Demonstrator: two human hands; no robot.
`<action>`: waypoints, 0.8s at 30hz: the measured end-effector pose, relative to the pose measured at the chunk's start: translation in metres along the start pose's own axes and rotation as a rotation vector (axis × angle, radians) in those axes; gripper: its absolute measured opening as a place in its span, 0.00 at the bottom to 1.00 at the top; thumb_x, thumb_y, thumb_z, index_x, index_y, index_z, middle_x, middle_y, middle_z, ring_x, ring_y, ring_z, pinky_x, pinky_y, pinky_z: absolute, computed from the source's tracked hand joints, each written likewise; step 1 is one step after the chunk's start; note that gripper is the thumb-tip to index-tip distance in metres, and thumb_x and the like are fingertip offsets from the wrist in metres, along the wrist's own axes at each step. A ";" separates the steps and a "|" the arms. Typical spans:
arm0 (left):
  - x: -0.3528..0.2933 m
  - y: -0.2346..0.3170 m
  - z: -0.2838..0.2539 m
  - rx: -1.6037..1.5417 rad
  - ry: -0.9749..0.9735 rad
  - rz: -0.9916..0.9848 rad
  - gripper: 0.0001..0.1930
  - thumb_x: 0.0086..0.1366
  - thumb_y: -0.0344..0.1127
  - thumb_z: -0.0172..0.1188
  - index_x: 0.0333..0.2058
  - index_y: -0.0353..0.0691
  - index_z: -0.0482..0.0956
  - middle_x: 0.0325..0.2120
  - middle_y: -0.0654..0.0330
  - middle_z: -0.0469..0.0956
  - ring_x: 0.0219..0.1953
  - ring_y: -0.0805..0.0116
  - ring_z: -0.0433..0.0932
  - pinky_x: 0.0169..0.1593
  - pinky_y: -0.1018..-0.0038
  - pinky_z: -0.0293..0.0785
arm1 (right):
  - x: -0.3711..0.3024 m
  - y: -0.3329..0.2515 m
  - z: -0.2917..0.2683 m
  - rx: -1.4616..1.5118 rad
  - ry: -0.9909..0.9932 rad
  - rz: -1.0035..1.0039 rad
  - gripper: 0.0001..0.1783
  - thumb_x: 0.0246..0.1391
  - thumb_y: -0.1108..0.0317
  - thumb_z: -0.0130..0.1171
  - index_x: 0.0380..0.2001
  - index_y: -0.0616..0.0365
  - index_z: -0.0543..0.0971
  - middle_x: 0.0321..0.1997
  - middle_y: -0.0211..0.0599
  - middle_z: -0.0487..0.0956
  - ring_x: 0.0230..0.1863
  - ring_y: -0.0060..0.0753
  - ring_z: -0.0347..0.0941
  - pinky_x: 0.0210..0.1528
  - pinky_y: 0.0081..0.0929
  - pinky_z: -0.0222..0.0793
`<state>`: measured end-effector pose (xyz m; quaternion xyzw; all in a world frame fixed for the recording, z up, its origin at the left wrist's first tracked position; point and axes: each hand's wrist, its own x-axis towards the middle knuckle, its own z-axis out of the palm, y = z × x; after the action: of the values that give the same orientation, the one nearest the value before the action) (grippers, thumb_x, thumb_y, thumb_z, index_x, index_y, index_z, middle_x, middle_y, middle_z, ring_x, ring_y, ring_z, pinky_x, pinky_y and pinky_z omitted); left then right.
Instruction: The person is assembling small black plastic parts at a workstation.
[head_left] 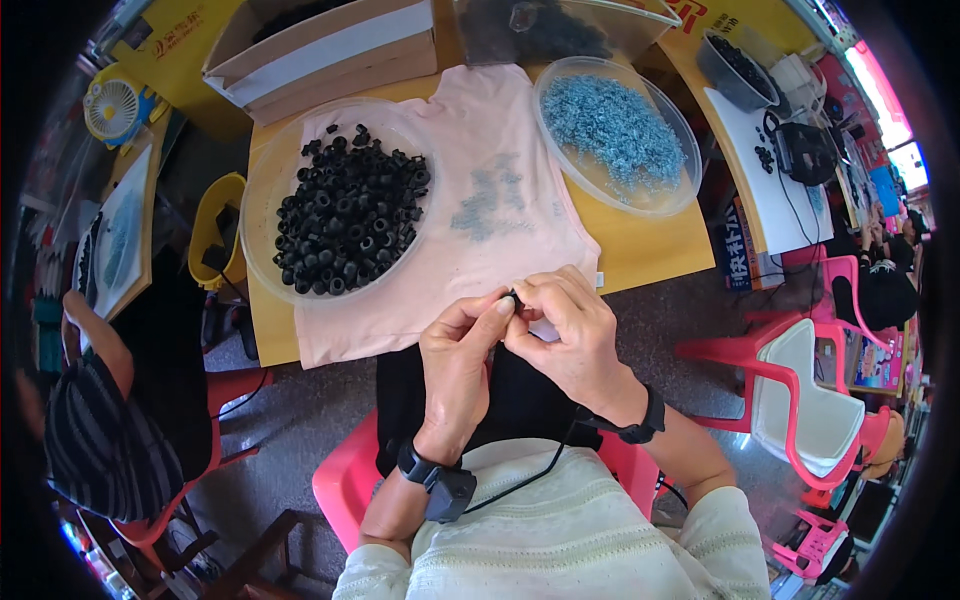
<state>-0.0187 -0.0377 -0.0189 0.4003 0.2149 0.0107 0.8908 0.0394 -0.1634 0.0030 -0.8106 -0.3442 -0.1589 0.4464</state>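
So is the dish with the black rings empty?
No, the clear dish on the pink cloth holds a big pile of black rings.

Left hand (pixel 458 362) and right hand (pixel 570 330) together, fingers (pixel 497 308) pinched, wrists banded

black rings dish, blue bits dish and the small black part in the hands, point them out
dish of black rings (pixel 262 190), head view, bare clear rim at left
dish of blue bits (pixel 655 195), head view, bare clear base at lower right
small black part (pixel 513 296), head view, top showing between fingertips of both hands
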 end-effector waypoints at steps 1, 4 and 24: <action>0.000 0.002 0.000 0.029 -0.015 0.020 0.09 0.66 0.27 0.60 0.44 0.31 0.80 0.38 0.56 0.82 0.40 0.73 0.80 0.46 0.78 0.75 | 0.001 0.000 0.000 0.016 0.022 0.001 0.18 0.36 0.82 0.65 0.36 0.64 0.77 0.34 0.39 0.78 0.32 0.38 0.73 0.34 0.31 0.73; -0.005 0.014 0.010 -0.014 -0.038 0.038 0.11 0.67 0.28 0.58 0.46 0.31 0.79 0.39 0.55 0.81 0.42 0.71 0.81 0.48 0.77 0.75 | 0.005 -0.007 0.001 0.039 0.114 0.018 0.18 0.38 0.82 0.66 0.37 0.63 0.77 0.35 0.39 0.79 0.33 0.37 0.74 0.34 0.30 0.74; 0.012 0.017 0.005 0.739 -0.017 0.517 0.15 0.64 0.23 0.59 0.50 0.34 0.79 0.35 0.63 0.78 0.33 0.81 0.76 0.25 0.85 0.71 | -0.008 0.005 -0.008 0.137 0.003 0.244 0.13 0.48 0.80 0.64 0.39 0.61 0.82 0.32 0.36 0.75 0.36 0.37 0.70 0.38 0.30 0.67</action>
<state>-0.0036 -0.0274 -0.0077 0.7322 0.0899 0.1519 0.6578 0.0380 -0.1749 -0.0002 -0.8137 -0.2528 -0.0806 0.5173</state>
